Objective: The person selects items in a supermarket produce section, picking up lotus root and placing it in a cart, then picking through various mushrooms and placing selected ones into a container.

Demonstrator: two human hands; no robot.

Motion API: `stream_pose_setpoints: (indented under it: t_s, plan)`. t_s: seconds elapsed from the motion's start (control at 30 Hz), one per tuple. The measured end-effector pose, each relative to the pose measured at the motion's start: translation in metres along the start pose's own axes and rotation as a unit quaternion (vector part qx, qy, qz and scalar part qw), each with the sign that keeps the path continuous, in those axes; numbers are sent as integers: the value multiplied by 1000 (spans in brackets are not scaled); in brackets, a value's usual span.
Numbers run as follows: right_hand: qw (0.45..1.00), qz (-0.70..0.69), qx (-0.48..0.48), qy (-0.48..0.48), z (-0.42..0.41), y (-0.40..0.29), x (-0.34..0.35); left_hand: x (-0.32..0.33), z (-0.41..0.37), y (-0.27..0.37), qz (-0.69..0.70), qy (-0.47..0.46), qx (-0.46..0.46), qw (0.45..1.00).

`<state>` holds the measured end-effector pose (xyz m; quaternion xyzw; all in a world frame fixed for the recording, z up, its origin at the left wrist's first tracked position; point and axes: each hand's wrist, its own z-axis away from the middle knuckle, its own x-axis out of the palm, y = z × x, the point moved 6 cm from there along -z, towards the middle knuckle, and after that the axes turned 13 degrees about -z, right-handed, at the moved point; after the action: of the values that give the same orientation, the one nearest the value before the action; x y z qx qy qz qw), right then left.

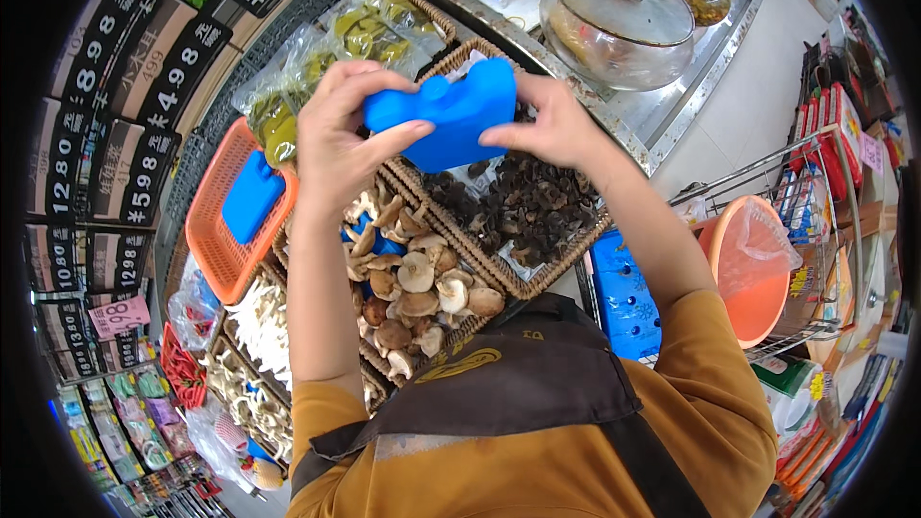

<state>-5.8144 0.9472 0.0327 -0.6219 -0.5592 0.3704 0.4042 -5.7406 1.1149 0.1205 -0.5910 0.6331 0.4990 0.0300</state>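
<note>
A blue plastic ice pack (460, 129) is held up between my two hands. My left hand (349, 115) grips one end, thumb across its near face. At the other end, my right hand (550, 119) has its thumb on the same face. Below the pack is a wicker basket (536, 288) of dark wood ear fungus (525, 208). Beside it, brown shiitake mushrooms (417, 295) fill another basket, with blue showing among them. A second blue ice pack (253, 196) lies in an orange plastic basket (230, 275) at the left.
Bagged green vegetables (374, 25) lie beyond my hands. Lidded glass bowls (619, 29) stand on a metal counter at upper right. White mushrooms (259, 320) and red chillies (185, 370) are at left. A wire cart (820, 259) holds an orange bucket (752, 288); blue packs (626, 295) lie near my right elbow.
</note>
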Motion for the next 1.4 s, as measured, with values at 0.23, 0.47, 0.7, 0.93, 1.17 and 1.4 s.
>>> stream_pose_setpoints:
  t_s: [0.23, 0.47, 0.7, 0.93, 1.17, 1.4]
  plan:
    - [826, 371, -402, 136, 67, -78, 28, 13, 34, -24, 95, -144, -130, 976]
    - [907, 271, -257, 194, 97, -69, 1, -12, 61, -50, 36, -141, -155, 977]
    - [793, -405, 84, 448, 122, 13, -37, -23, 75, -41, 80, -172, -160, 969]
    - [795, -335, 137, 487, 215, 16, -61, -89, 119, -69, -74, -156, -152, 973]
    - [723, -165, 228, 631, 402, 7, -73, -157, 194, -115, -162, -128, -287, 935]
    - [689, 11, 298, 661, 506, 91, -81, -101, 179, -102, -213, -193, -105, 952]
